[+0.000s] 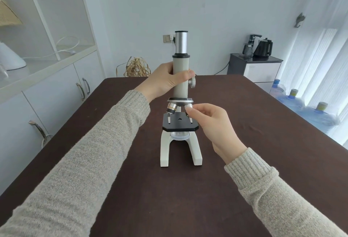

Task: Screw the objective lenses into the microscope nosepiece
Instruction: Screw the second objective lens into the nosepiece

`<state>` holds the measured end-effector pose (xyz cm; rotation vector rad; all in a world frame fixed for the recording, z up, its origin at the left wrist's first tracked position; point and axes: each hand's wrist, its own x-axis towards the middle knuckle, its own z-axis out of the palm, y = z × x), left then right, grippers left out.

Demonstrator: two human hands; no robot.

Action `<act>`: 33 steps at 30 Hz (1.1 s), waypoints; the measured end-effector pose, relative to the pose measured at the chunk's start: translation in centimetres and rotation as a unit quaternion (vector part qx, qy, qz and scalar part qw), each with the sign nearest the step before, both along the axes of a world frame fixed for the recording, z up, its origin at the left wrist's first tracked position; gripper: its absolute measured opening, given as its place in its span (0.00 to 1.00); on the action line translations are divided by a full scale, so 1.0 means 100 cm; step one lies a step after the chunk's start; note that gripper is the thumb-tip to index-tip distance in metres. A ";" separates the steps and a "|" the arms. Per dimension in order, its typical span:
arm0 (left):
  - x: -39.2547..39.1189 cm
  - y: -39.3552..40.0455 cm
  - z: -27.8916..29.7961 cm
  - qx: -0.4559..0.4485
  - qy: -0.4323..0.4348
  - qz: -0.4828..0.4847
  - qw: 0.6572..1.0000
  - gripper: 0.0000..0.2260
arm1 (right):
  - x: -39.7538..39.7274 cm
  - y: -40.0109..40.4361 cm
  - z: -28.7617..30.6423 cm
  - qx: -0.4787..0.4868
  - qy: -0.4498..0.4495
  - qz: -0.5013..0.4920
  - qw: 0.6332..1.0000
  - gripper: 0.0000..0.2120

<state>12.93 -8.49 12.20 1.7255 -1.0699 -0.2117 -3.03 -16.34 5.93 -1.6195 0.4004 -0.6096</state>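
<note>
Your left hand [165, 80] grips the microscope [181, 86] tube while your right hand [212, 123] pinches an objective lens [188, 106] at the nosepiece [180, 100]; another lens [171, 108] hangs alongside.

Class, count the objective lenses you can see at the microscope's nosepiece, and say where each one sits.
2. One objective lens hangs at the nosepiece's left side. A second lens is at its right, pinched by the right hand. Another may be hidden behind.
</note>
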 end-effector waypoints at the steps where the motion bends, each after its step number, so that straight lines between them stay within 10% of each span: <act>1: 0.001 0.000 0.000 0.001 0.001 0.003 1.000 0.12 | 0.000 0.000 0.000 -0.001 -0.001 0.002 1.000 0.06; 33: -0.003 -0.001 0.001 0.001 -0.012 -0.009 1.000 0.11 | 0.006 0.004 -0.006 0.020 -0.022 -0.021 0.999 0.09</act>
